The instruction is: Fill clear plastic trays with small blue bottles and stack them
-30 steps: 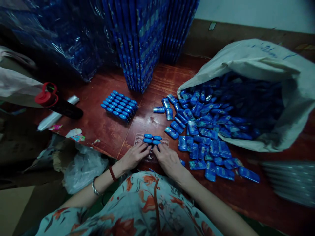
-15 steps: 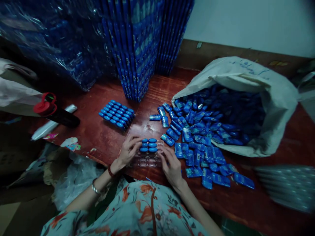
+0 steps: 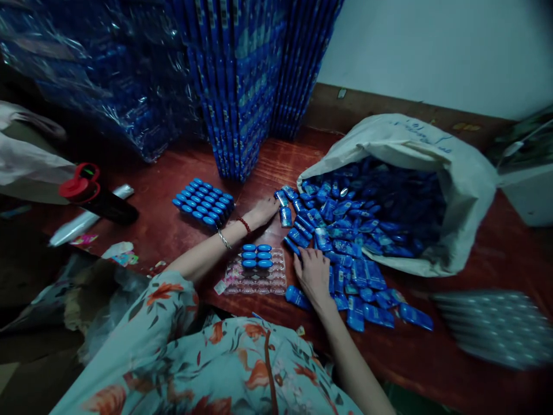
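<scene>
A clear plastic tray lies before me, with several blue oval pieces in its upper part. Beyond it, my left hand reaches to the edge of a pile of blue packets; its fingertips are close together beside a packet, and what they hold is too small to make out. My right hand rests on the near left part of the pile, palm down with fingers apart. A filled block of blue pieces sits to the left, behind my left forearm.
A white sack full of blue packets lies open at the right. Near the right edge are stacked clear trays. Tall blue stacks stand at the back, and a black bottle with red lid lies left.
My left hand has left the tray and moved forward and right to the packets. My right hand has moved right from the tray onto the pile.
</scene>
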A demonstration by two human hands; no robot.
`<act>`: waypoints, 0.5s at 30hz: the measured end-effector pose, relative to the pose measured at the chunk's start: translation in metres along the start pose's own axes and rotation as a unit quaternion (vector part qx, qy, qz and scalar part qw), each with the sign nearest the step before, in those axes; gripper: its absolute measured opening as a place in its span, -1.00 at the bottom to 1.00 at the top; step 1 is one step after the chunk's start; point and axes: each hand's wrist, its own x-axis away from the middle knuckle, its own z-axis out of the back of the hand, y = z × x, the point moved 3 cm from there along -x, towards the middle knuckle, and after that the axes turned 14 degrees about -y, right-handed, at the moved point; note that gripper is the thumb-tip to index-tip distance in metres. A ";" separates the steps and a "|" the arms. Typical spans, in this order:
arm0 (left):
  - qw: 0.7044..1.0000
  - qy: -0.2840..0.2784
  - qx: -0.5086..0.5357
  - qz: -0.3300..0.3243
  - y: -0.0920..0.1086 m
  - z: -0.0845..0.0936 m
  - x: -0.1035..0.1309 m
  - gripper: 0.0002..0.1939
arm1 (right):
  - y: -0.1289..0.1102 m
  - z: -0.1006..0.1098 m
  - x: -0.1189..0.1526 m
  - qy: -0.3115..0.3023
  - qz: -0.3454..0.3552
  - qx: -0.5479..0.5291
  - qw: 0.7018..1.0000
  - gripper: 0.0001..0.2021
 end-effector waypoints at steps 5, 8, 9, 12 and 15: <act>0.987 0.098 0.124 -0.040 -0.008 0.017 0.062 -0.67 | 0.012 0.016 0.021 0.017 0.047 -0.184 0.982 -0.73; 0.942 0.223 0.247 -0.030 -0.007 0.035 0.135 -0.76 | 0.013 0.027 0.038 -0.050 0.069 -0.295 0.952 -0.72; 0.930 0.247 0.274 -0.001 -0.004 0.038 0.160 -0.79 | 0.010 0.029 0.042 -0.072 0.075 -0.314 0.944 -0.74; 0.902 0.283 0.317 0.069 0.010 0.036 0.220 -0.82 | -0.004 0.031 0.049 -0.101 0.108 -0.344 0.927 -0.78; 0.878 0.296 0.352 0.134 0.029 0.012 0.247 -0.83 | -0.023 0.026 0.044 -0.088 0.149 -0.343 0.923 -0.76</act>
